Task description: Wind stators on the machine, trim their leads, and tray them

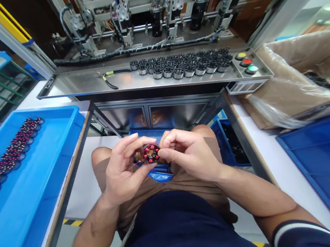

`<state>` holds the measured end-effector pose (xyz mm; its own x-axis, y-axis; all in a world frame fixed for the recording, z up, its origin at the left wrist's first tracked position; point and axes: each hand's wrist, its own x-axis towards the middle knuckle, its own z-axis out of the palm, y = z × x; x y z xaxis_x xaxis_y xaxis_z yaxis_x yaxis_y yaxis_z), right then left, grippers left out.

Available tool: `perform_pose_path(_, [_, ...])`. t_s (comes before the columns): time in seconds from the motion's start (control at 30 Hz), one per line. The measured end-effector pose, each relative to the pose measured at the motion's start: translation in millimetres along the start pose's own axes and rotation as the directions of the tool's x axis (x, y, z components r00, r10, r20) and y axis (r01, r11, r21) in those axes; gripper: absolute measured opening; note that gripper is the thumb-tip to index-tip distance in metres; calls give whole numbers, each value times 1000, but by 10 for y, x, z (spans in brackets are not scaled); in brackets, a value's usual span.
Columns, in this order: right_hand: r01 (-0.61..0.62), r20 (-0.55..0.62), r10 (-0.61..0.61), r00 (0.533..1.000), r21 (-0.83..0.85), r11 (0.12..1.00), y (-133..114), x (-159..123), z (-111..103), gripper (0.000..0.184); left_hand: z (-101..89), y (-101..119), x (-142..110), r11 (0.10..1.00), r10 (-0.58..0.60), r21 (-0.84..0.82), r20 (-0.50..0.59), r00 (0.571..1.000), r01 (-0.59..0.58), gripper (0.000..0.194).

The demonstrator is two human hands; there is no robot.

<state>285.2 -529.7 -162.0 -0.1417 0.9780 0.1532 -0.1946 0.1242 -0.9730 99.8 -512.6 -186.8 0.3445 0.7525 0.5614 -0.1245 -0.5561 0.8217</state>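
Note:
Above my lap, a small round motor stator (150, 153) with red and black parts is held up in front of me. My left hand (125, 168) grips it between thumb and fingers from the left side. The thumb and curled fingers of my right hand (185, 149) pinch at its right edge; whether a fine wire lies between them is too small to tell. Thin wire ends stick out near the left fingers. Below the hands a blue bin (160, 176) shows in part between my knees.
Ahead, a metal ledge (85, 83) bears rows of stator cores (187, 65), cutting pliers (111, 73) and push buttons (246, 62), with a machine behind. A blue tray (68, 116) with several wound stators (10, 157) is at left. A plastic-lined carton (288, 81) and blue tray (319, 155) are at right.

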Motion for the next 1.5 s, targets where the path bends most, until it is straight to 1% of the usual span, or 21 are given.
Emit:
perform_pose_path(0.13, [59,-84,-55,995,41,997,113,-48,30,34,0,-58,14,981,-113,-155,6,994,113,61])
perform_pose_path(0.23, [95,-123,-90,988,33,995,163,-79,44,30,2,-125,13,933,-208,-292,40,977,210,48])
perform_pose_path(0.33, [115,-138,-111,984,26,993,186,-95,51,27,3,-168,13,887,-268,-369,76,960,277,38])
perform_pose_path(0.4, [116,-148,-113,983,16,993,194,-100,54,26,12,-180,17,871,-279,-397,85,957,289,39])
perform_pose_path(0.47, [113,-159,-111,981,1,994,202,-101,62,26,39,-188,19,864,-285,-408,85,955,295,49])
perform_pose_path(0.53, [115,-166,-116,979,-18,993,213,-104,78,27,93,-200,16,867,-296,-405,48,954,290,60])
perform_pose_path(0.6, [121,-167,-125,978,-32,992,231,-112,101,27,167,-216,4,882,-308,-386,-41,951,269,61])
perform_pose_path(0.67, [130,-172,-135,976,-38,991,254,-125,121,26,240,-225,-10,909,-305,-341,-144,941,242,52])
perform_pose_path(0.73, [121,-188,-128,974,-47,991,278,-143,128,25,289,-215,-20,945,-254,-265,-220,942,192,47])
perform_pose_path(0.8, [85,-205,-95,974,-59,995,300,-156,116,27,306,-184,-21,977,-164,-174,-267,950,120,51])
perform_pose_path(0.87, [51,-210,-62,976,-55,997,315,-157,89,29,294,-140,-12,995,-82,-74,-286,955,63,53])
perform_pose_path(0.93, [69,-204,-73,976,-29,997,322,-140,56,29,267,-100,-4,999,-25,35,-280,960,36,50])
perform_pose_path(1.03, [167,-171,-170,971,-30,986,313,-89,20,33,218,-71,-8,985,40,175,-244,969,3,45])
perform_pose_path(1.07, [196,-148,-200,969,-45,980,306,-72,16,34,205,-69,-14,979,51,205,-231,972,-2,44])
perform_pose_path(1.13, [221,-97,-227,969,-66,973,287,-47,26,32,186,-71,-28,971,51,240,-208,977,1,43])
perform_pose_path(1.2, [197,-71,-201,977,-48,979,273,-41,60,29,182,-71,-38,968,51,253,-197,979,0,43])
perform_pose_path(1.23, [172,-79,-174,982,-36,984,272,-46,84,29,185,-70,-41,967,53,254,-199,979,-1,44])
perform_pose_path(1.3, [110,-133,-111,985,-20,994,286,-64,131,30,199,-63,-40,968,38,252,-219,975,19,44])
perform_pose_path(1.4, [20,-219,-21,976,-8,1000,340,-94,170,32,223,-52,-32,971,-17,227,-262,965,79,41])
perform_pose_path(1.5, [-27,-242,25,970,-6,1000,383,-112,151,33,232,-46,-27,974,-35,205,-275,961,94,40])
